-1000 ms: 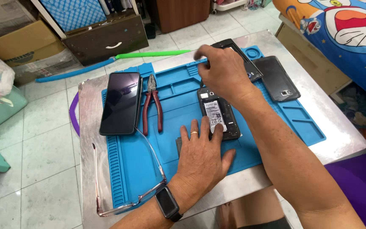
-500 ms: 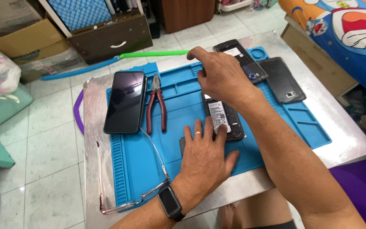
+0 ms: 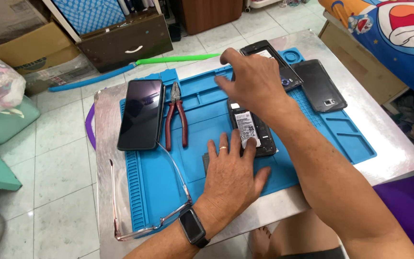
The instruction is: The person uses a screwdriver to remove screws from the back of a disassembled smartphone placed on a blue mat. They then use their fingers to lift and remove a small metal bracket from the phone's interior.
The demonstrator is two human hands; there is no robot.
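2 hands [image 3: 231, 180] with fingers [image 3: 223, 149] released, spread over opened phone [image 3: 252, 128]; pliers [image 3: 176, 115] beside.

Both bare hands reach forward, palms down

The left hand [image 3: 231, 177] lies flat with fingers [image 3: 223, 146] spread and pointing away, a ring on one finger, a dark watch on the wrist; the right hand [image 3: 255, 79] hovers farther out, fingers loosely curled and open, its forearm stretching diagonally back toward the body, crossing beside the left hand.
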